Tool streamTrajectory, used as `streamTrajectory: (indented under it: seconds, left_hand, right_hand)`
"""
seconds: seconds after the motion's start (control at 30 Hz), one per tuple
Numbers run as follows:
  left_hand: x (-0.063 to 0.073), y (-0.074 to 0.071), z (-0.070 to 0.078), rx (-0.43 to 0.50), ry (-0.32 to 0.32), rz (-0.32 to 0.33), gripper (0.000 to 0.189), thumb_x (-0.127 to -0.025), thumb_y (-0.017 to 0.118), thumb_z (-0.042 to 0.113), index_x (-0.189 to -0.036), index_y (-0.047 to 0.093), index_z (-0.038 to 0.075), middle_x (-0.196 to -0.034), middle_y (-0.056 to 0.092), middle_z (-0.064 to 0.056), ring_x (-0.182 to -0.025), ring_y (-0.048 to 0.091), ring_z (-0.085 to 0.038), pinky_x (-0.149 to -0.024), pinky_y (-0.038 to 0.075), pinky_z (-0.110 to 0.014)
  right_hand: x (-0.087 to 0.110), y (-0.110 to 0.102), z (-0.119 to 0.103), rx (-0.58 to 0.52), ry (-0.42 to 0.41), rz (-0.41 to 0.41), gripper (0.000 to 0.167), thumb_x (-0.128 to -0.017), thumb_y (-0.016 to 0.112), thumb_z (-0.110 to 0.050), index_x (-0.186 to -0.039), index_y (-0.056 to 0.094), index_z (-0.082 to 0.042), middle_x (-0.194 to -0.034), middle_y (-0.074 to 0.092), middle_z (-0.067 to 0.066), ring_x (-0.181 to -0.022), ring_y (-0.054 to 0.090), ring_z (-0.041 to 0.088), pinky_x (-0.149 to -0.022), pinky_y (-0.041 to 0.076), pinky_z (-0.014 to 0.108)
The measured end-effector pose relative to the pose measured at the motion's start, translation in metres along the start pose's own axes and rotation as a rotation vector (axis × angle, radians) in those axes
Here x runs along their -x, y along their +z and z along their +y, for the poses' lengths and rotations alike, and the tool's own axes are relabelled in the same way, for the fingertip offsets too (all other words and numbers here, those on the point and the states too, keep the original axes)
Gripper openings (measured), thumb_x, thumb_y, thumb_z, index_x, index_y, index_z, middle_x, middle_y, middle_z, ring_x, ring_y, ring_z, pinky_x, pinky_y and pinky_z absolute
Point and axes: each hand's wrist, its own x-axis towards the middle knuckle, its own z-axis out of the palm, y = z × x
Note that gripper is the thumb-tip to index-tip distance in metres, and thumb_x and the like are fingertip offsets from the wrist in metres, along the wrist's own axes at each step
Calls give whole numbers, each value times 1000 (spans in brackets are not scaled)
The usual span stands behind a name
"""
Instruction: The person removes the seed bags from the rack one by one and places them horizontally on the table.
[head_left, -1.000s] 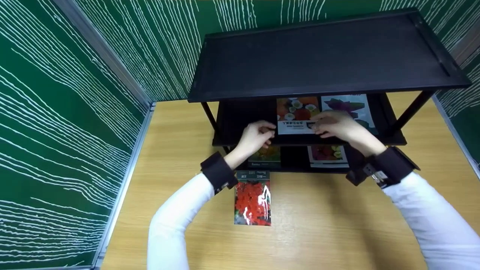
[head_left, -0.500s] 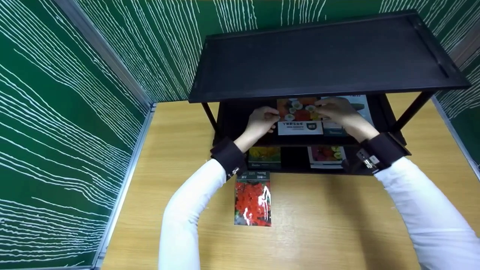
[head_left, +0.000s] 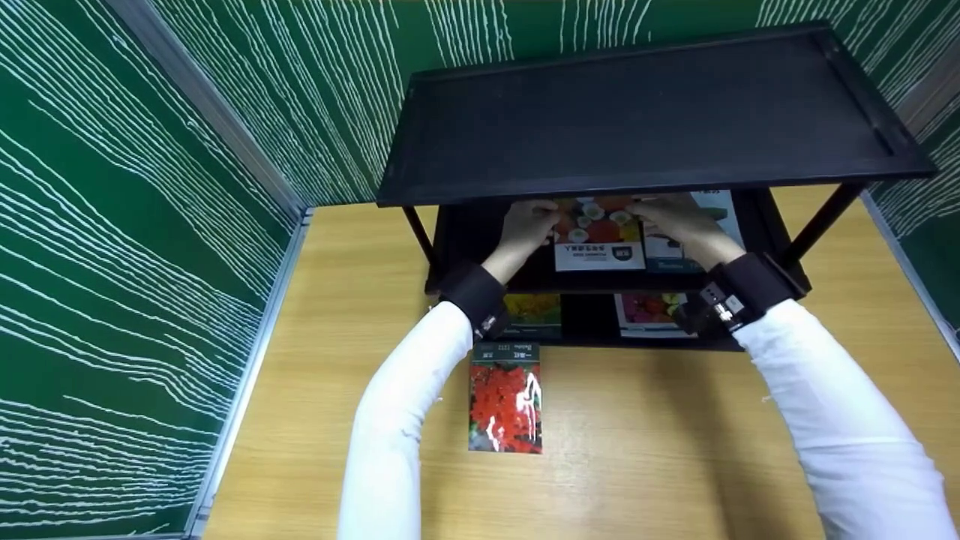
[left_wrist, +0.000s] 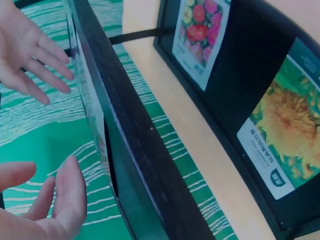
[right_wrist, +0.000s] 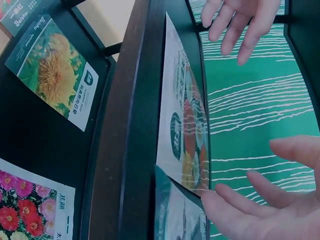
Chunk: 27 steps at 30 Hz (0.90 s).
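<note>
On the middle shelf (head_left: 487, 277) lies a seed packet (head_left: 592, 256) with orange, red and white flowers and a white label band. My left hand (head_left: 526, 223) is at its left edge, fingers loosely bent; the left wrist view shows nothing between that hand's fingers and thumb. At the packet's right side is my right hand (head_left: 679, 217), partly under the top shelf. In the right wrist view its fingers are spread, with a fingertip at or near the packet's edge. A second packet (right_wrist: 180, 215), pale with a teal band, lies beside the first, partly hidden by the right hand.
The black top shelf (head_left: 645, 112) overhangs both hands. Below, the bottom shelf holds a yellow-flower packet (left_wrist: 287, 130) and a pink-and-red-flower packet (right_wrist: 25, 205). A red-flower packet (head_left: 506, 405) lies on the wooden table (head_left: 622, 450). Green walls (head_left: 112, 262) stand behind and left.
Both hands have moved farther back over the middle shelf, under the top shelf. The right hand has come off the flower packet's label to its right edge. The packets stay nearly in place.
</note>
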Motion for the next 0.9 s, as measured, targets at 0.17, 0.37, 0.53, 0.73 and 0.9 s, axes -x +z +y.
streamTrajectory:
  seconds: [0.17, 0.37, 0.53, 0.73, 0.9]
  left_hand:
    - [-8, 7, -1, 10, 35, 94, 30, -83, 52, 2, -113, 58, 1, -80, 59, -9, -53, 40, -12, -51, 30, -19]
    - [-15, 14, -2, 116, 47, 153, 27, -78, 51, -6, -102, 60, 2, -61, 41, 4, -52, 25, -11, -55, 23, -20]
    - [-16, 17, -3, 155, 27, 136, 29, -76, 50, -8, -57, 37, 10, -51, 29, 4, -48, 25, -11, -51, 21, -21]
    - [-16, 20, -4, 235, 20, 109, 28, -79, 53, -5, -52, 45, 0, -50, 39, -4, -41, 26, -9, -43, 20, -19]
    - [-19, 21, -8, 344, -20, 139, 17, -74, 57, -9, -88, 66, -8, -82, 63, -17, -51, 41, -12, -45, 31, -19]
  right_hand:
    - [-2, -1, 1, -66, 27, -10, 55, -90, 47, -34, -138, 30, -14, -138, 31, 12, -118, 35, 23, -98, 32, 41]
    - [-5, -2, 0, -209, 116, -35, 49, -90, 49, -30, -135, 36, -15, -142, 27, 7, -108, 42, 12, -96, 31, 28]
    - [-4, -4, -1, -196, 166, -86, 66, -89, 49, -32, -141, 17, -6, -148, 1, 12, -134, 4, 25, -109, 15, 37]
    - [-5, -4, 0, -224, 150, -67, 66, -88, 51, -32, -141, 18, -11, -147, 11, 12, -133, 12, 26, -107, 20, 38]
    - [-4, -6, -1, -391, 199, -28, 65, -89, 51, -24, -142, 16, -11, -147, 11, 12, -133, 16, 25, -105, 26, 36]
